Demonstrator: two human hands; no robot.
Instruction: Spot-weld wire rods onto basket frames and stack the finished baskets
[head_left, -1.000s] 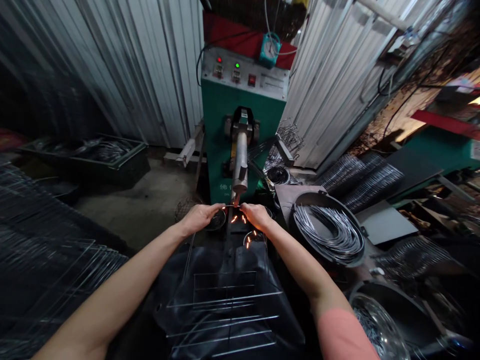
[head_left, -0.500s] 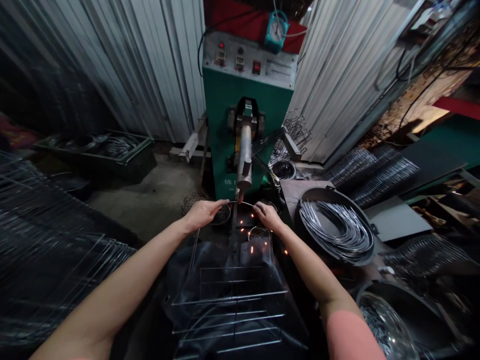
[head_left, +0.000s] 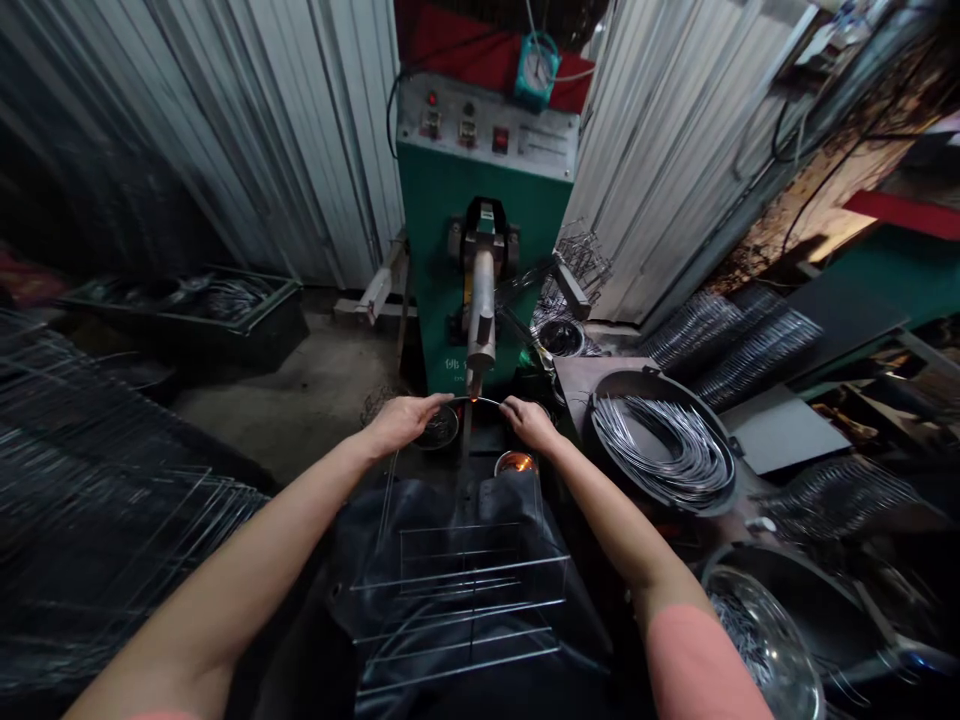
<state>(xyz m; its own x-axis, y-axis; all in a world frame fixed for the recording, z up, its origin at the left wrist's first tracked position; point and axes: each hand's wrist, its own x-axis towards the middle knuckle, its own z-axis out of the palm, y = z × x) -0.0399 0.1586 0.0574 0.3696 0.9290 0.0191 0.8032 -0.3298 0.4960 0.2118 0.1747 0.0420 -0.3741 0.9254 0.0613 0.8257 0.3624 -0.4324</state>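
Observation:
My left hand and my right hand are closed on either side of a curved wire, thumbs and fingers pinching it. The wire passes under the electrode tip of a green spot welder, where a spot glows orange. A wire rack of several thin parallel rods hangs below my hands, over a dark apron. Thin side wires run up from the rack towards both hands. The joint between them and the curved wire is partly hidden by my fingers.
To the right, a round pan holds curved wires, and a clear bowl holds small metal pieces. Stacked wire racks fill the left. A metal bin stands behind them. Corrugated metal walling rises at the back.
Sparks that were flying below the electrode are mostly gone, with an orange glow now in the small bowl below. Both hands keep their hold on the wire. The view has shifted slightly.

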